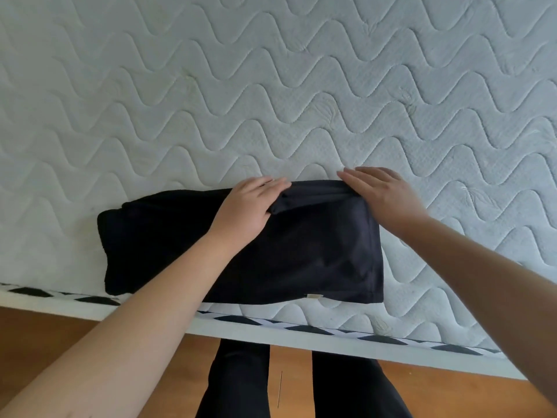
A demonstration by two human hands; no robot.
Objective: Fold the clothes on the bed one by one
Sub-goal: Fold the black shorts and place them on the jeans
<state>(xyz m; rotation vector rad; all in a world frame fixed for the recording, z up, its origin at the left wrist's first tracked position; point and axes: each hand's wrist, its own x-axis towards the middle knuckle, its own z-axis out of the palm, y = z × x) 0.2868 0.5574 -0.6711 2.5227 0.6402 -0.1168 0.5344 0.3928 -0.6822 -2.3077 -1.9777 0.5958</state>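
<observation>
Underfoot, wood floor [60, 333]; quilted mattress [271, 86].

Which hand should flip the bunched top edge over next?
Probably the left hand: its fingers already curl on the bunched fold at the far edge of the black garment. The right hand lies flat on the far right corner, well placed to pin it.
</observation>
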